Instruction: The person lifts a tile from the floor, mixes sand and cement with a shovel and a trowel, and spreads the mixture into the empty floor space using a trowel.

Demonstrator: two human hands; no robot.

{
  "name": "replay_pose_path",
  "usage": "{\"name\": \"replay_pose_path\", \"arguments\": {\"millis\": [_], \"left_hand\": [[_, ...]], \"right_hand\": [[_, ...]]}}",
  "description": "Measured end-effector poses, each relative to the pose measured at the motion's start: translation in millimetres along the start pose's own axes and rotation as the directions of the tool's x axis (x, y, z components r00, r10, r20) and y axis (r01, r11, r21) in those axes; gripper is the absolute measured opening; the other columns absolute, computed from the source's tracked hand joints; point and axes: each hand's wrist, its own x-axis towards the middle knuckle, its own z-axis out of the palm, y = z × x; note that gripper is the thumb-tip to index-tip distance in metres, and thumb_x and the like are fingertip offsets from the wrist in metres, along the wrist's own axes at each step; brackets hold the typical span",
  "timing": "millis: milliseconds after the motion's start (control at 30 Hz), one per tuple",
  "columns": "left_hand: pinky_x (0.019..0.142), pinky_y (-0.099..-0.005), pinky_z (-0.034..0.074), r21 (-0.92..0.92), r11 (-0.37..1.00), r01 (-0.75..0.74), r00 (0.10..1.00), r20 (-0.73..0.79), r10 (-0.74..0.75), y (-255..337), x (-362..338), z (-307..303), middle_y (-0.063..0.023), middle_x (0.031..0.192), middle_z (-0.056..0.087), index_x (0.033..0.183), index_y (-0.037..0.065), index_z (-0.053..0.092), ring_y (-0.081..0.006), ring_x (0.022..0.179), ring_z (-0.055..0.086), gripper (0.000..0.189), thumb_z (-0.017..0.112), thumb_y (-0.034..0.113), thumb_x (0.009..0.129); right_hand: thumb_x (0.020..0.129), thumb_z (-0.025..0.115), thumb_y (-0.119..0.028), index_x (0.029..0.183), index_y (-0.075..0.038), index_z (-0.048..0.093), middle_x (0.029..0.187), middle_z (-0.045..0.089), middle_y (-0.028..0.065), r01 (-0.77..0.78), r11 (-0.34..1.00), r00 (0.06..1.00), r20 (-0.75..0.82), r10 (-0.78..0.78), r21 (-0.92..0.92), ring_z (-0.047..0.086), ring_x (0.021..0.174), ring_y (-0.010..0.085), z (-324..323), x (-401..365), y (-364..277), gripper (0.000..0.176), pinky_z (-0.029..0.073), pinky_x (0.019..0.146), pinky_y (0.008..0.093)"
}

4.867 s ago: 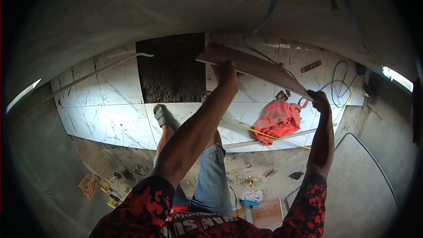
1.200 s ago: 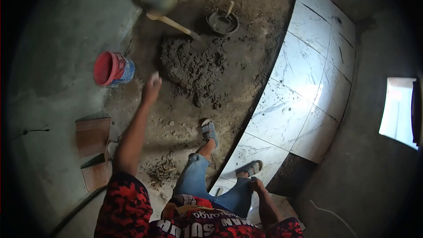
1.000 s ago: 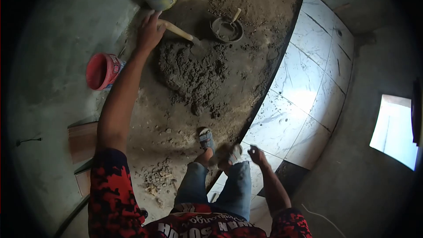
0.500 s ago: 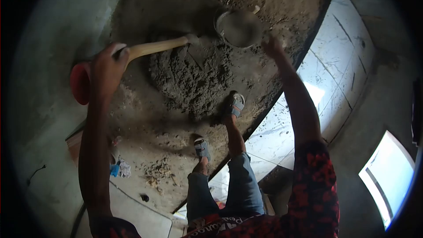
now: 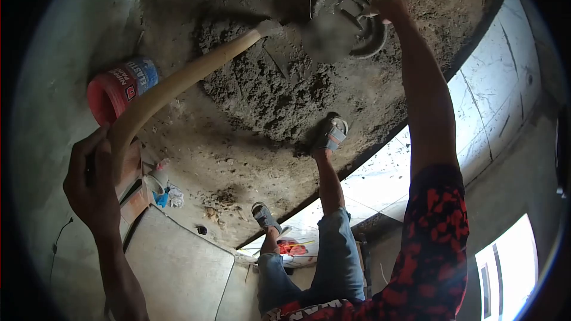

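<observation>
My left hand (image 5: pixel 94 181) is closed around the end of a long, curved wooden hoe handle (image 5: pixel 184 80). The hoe's metal head rests in a heap of wet grey mortar (image 5: pixel 270 104), with the blade partly buried. Up at the right, my right hand (image 5: pixel 392 10) is closed at the rim of a round bucket (image 5: pixel 380 38). It seems to grip a trowel (image 5: pixel 352 19) by its pale handle, the blade lying inside the bucket. A blurred patch in the picture hides part of the bucket.
A red paint bucket (image 5: pixel 102 98) lies on its side at the left, near bricks (image 5: pixel 135 202) and scraps. White marbled tiles (image 5: pixel 488 89) edge the dirt floor on the right. My sandalled feet (image 5: pixel 333 134) stand below the mortar. A grey board (image 5: pixel 178 255) lies at lower left.
My left hand has come down and left in view with the handle end. My right hand has moved up from beside the bucket to its rim. The view has shifted.
</observation>
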Motion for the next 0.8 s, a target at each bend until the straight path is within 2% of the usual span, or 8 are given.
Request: {"name": "replay_pose_path", "arguments": {"millis": [200, 267, 333, 367, 433, 567, 667, 800], "left_hand": [[0.072, -0.0294, 0.048, -0.017, 0.999, -0.04, 0.999, -0.013, 0.04, 2.1, 2.9, 0.8, -0.0059, 0.092, 0.069, 0.103, 0.006, 0.067, -0.0156, 0.082, 0.064, 0.019, 0.055, 0.011, 0.088], [0.073, -0.0295, 0.049, -0.05, 0.996, -0.069, 0.997, -0.032, 0.067, 0.7, 5.0, 2.8, -0.0072, 0.091, 0.069, 0.102, 0.006, 0.067, -0.0158, 0.082, 0.065, 0.018, 0.056, 0.009, 0.087], [0.073, -0.0302, 0.049, -0.082, 0.995, -0.06, 0.997, -0.048, 0.056, 2.5, 6.7, 3.2, -0.0088, 0.091, 0.069, 0.1, 0.005, 0.066, -0.0157, 0.083, 0.065, 0.017, 0.057, 0.009, 0.086], [0.073, -0.0302, 0.049, -0.084, 0.994, -0.071, 0.996, -0.053, 0.066, 3.6, 7.6, 3.5, -0.0088, 0.091, 0.069, 0.1, 0.005, 0.066, -0.0157, 0.083, 0.065, 0.017, 0.057, 0.009, 0.086], [0.074, -0.0307, 0.049, -0.128, 0.985, -0.114, 0.991, -0.09, 0.103, 4.9, 9.3, 4.0, -0.0107, 0.09, 0.068, 0.098, 0.003, 0.065, -0.0194, 0.083, 0.065, 0.016, 0.059, 0.01, 0.085], [0.077, -0.0307, 0.047, 0.001, 0.952, -0.307, 0.936, -0.181, 0.303, -23.8, 14.3, 15.9, -0.0118, 0.092, 0.067, 0.098, 0.002, 0.063, -0.0204, 0.083, 0.064, 0.018, 0.055, 0.015, 0.088], [0.075, -0.0319, 0.047, -0.174, 0.975, -0.138, 0.989, -0.073, 0.127, 4.0, 2.1, 4.4, -0.0129, 0.089, 0.066, 0.099, 0.004, 0.062, -0.0209, 0.082, 0.064, 0.019, 0.055, 0.017, 0.087], [0.073, -0.0383, 0.048, -0.085, 0.925, -0.371, 0.926, -0.107, 0.362, -26.4, 29.0, 19.9, -0.016, 0.089, 0.066, 0.096, 0.004, 0.062, -0.0302, 0.083, 0.065, 0.018, 0.058, 0.018, 0.086]], "right_hand": [[0.079, 0.064, -0.024, 0.086, 0.002, 0.066, 0.074, 0.068, 0.014, -0.097, 0.994, 0.912, 0.404, 0.073, 0.039, 0.068, 0.066, 0.0198, -24.2, -39.1, -31.5, 0.027, 0.056, 0.056, 0.031], [0.08, 0.066, -0.025, 0.084, -0.001, 0.067, 0.067, 0.065, 0.0114, -0.059, 0.996, 0.955, 0.294, 0.039, 0.06, 0.067, 0.061, 0.0198, -17.1, -47.0, -21.5, 0.025, 0.056, 0.056, 0.0303], [0.082, 0.066, -0.031, 0.084, -0.002, 0.068, 0.062, 0.061, 0.0074, 0.481, 0.734, 0.875, 0.214, -0.434, -0.479, 0.065, 0.057, 0.0163, -18.2, -60.9, -6.7, 0.029, 0.053, 0.052, 0.0293], [0.082, 0.066, -0.031, 0.084, -0.002, 0.068, 0.062, 0.061, 0.0074, 0.472, 0.738, 0.88, 0.204, -0.43, -0.483, 0.065, 0.057, 0.0163, -29.5, -77.7, -12.9, 0.029, 0.053, 0.052, 0.0293], [0.083, 0.065, -0.035, 0.09, -0.003, 0.068, 0.065, 0.06, 0.0056, -0.205, 0.953, 0.966, 0.204, 0.16, 0.222, 0.06, 0.054, 0.015, -57.8, -130.2, -21.1, 0.032, 0.05, 0.049, 0.029], [0.086, 0.062, -0.024, 0.099, 0.001, 0.063, 0.068, 0.059, 0.0076, 0.032, 0.512, 0.993, -0.086, 0.081, 0.859, 0.054, 0.051, 0.0137, -29.6, -242.1, 14.1, 0.028, 0.045, 0.043, 0.0263], [0.089, 0.055, -0.015, 0.111, 0.002, 0.057, 0.079, 0.061, 0.0124, -0.138, 0.428, 0.974, 0.044, 0.222, 0.893, 0.057, 0.058, 0.0142, -21.5, -342.8, -20.1, 0.028, 0.047, 0.044, 0.0258], [0.086, 0.055, -0.006, 0.13, 0.004, 0.041, 0.088, 0.062, 0.0149, -0.071, -0.154, 0.981, 0.097, 0.17, 0.986, 0.063, 0.073, 0.0217, 60.6, -465.3, -45.8, 0.047, 0.056, 0.057, 0.0313]]}}
